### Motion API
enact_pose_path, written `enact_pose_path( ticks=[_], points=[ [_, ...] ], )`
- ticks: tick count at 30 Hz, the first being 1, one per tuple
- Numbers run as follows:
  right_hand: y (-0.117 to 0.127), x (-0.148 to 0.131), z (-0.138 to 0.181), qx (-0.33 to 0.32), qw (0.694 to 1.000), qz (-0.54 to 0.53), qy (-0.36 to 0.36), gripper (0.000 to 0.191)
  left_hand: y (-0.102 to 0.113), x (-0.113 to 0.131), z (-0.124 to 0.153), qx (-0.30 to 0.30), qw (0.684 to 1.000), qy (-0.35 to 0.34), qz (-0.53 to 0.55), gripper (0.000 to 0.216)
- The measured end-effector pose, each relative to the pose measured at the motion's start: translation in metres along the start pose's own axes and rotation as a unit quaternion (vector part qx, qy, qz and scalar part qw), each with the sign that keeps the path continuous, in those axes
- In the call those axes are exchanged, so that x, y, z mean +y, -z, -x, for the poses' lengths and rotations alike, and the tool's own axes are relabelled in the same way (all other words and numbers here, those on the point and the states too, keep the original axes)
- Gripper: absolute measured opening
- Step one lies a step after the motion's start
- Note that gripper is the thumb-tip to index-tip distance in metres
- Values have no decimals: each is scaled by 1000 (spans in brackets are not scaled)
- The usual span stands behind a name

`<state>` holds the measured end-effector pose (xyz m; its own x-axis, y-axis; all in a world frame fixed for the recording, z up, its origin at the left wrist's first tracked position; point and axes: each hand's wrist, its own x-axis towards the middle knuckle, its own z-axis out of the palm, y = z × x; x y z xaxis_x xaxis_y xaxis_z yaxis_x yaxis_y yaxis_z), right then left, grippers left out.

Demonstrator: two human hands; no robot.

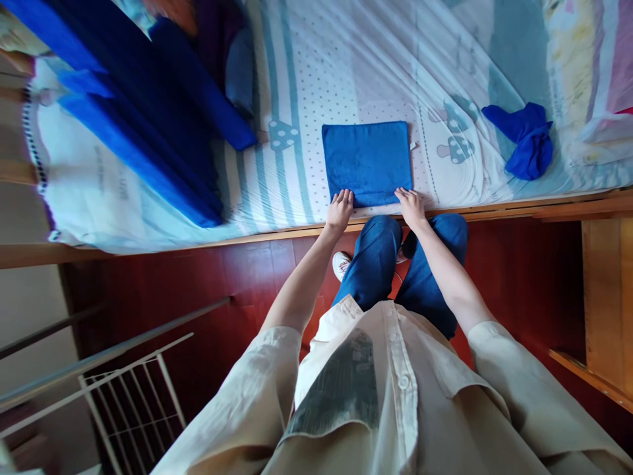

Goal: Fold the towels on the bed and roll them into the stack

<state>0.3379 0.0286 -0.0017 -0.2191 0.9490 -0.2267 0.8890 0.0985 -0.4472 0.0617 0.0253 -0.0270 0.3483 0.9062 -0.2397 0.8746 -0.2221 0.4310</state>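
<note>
A blue towel (pixel 367 160) lies folded into a flat rectangle on the bed sheet (pixel 376 72), close to the bed's near edge. My left hand (pixel 339 208) rests on its near left corner, fingers curled over the hem. My right hand (pixel 410 205) rests on its near right corner, fingers laid over the edge. Both hands touch the cloth at the bed's edge, and neither lifts it.
A crumpled blue cloth (pixel 525 138) lies on the sheet to the right. A stack of folded blue cloths (pixel 148 125) fills the bed's left side. A wooden bed rail (pixel 544 210) runs along the front; a white wire rack (pixel 133 402) stands on the red floor, lower left.
</note>
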Motion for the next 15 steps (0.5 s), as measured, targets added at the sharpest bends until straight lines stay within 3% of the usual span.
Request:
enact_pose_path(
  ticks=[6, 15],
  points=[
    [7, -4, 13, -25, 1000, 13, 8, 55, 12, 4, 13, -34, 999, -18, -13, 64],
    [15, -6, 28, -51, 998, 43, 20, 57, 9, 8, 31, -48, 998, -31, -23, 69]
  ],
)
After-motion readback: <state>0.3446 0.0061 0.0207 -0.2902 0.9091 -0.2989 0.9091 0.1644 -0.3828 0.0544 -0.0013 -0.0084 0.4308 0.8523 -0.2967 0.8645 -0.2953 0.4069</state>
